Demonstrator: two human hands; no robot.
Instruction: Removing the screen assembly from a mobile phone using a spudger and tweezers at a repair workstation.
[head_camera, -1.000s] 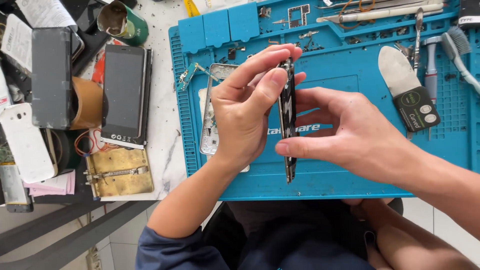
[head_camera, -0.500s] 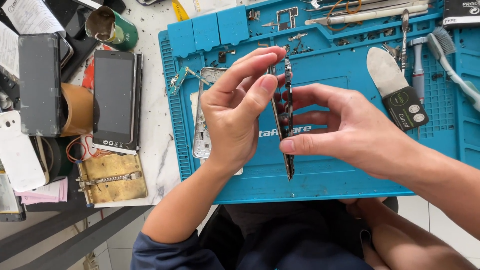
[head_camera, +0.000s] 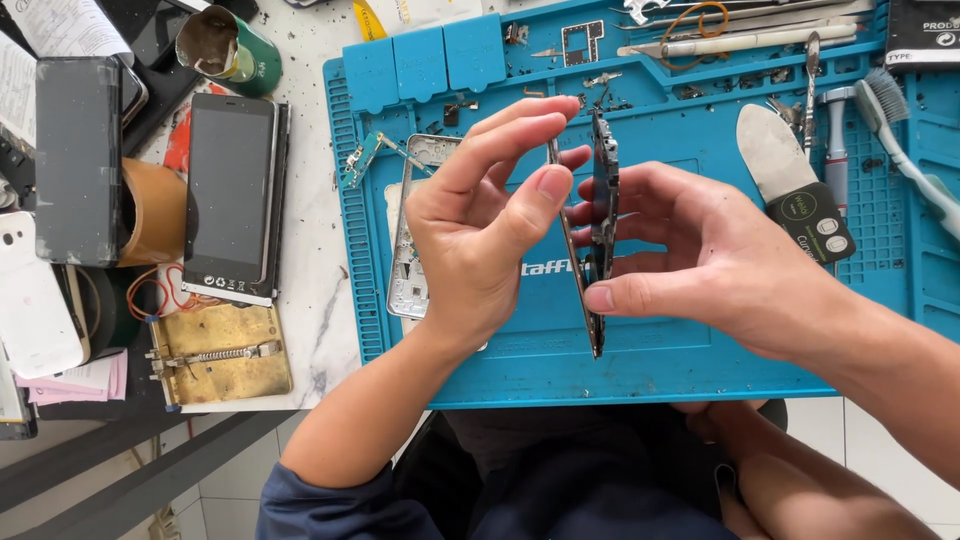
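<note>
Over the blue repair mat (head_camera: 700, 350), both hands hold a disassembled phone (head_camera: 590, 250) edge-on to the camera. Left hand (head_camera: 480, 230) pinches the thin front panel between thumb and forefinger; right hand (head_camera: 720, 260) grips the darker, thicker half, thumb along its lower edge. Half a second ago the two layers sat nearly flush; now there's a visible gap at the top, while the bottom ends stay together (looks hinged there, or perhaps a flex still joins them, can't tell). So the split is opening, not finished. A silver phone frame (head_camera: 410, 240) lies flat on the mat behind the left hand. Dark phone (head_camera: 230, 190) face-up on the table to the left, brass holder (head_camera: 220, 350) just below it, both unmoved.
</note>
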